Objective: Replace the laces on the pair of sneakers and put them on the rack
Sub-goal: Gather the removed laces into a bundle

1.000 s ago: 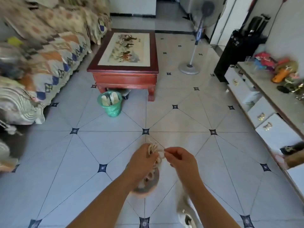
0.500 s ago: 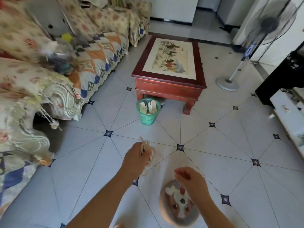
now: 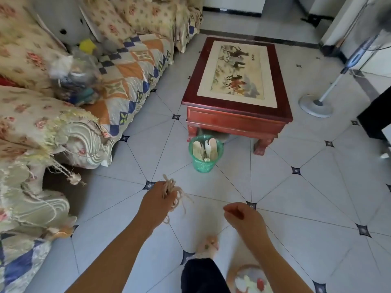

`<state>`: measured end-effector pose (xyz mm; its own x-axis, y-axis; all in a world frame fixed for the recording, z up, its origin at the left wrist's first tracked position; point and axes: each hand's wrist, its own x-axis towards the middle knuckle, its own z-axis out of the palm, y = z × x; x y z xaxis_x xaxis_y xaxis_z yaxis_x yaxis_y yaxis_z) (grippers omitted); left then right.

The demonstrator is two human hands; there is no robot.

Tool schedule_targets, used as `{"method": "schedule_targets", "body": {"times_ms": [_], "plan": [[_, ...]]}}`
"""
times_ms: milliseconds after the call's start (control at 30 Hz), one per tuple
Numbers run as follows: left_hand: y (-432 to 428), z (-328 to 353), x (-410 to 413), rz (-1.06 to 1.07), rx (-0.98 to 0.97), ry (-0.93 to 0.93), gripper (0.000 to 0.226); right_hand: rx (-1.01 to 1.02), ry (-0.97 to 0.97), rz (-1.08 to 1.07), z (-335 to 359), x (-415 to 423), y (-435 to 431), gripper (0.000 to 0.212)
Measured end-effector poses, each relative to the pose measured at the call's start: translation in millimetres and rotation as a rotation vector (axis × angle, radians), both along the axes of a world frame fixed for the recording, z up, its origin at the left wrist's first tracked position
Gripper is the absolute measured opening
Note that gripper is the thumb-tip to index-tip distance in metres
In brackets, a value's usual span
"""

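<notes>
Head camera is looking down over a tiled floor (image 3: pixel 275 187), and the left hand (image 3: pixel 157 200) is gripping a bunched cream shoelace (image 3: pixel 172 190), fingers curled tight round the tangle. Loops are poking up above the knuckles and loose ends are trailing down on the thumb side. The bundle is hanging in the air over the tiles, on the sofa side, just short of the green basket (image 3: pixel 206 163).

The right hand (image 3: pixel 241 216) is hovering well apart from the left, fingers curled in with the thumb close to the forefinger. Whether it is pinching anything, I cannot tell.

The basket is standing on the floor at the near left corner of the red coffee table (image 3: pixel 237 121), just in front of that leg, with pale, flat, sole-shaped pieces sticking up out of it. The patterned sofa (image 3: pixel 127 66) is running along the left edge of the floor, and a fan base (image 3: pixel 316 104) is sitting off the table's right side.

At the bottom edge a dark trouser leg (image 3: pixel 203 275) is showing, with a blurred, round-toed slipper (image 3: pixel 247 281) just beside it.
</notes>
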<state>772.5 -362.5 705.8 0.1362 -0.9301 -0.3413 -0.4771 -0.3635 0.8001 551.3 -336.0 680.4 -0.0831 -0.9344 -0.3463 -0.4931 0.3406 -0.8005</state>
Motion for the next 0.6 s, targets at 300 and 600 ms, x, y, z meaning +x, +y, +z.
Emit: {"method": "schedule_targets", "body": {"times_ms": [300, 600], "plan": [[-196.9, 3.0, -30.6, 0.014, -0.031, -0.045, 0.016, -0.034, 0.167, 0.242, 1.4, -29.7, -180.1, 0.017], [-371.4, -44.2, -67.7, -0.085, 0.072, -0.1, 0.012, -0.009, 0.189, 0.139, -4.6, -50.0, -317.1, 0.02]]}}
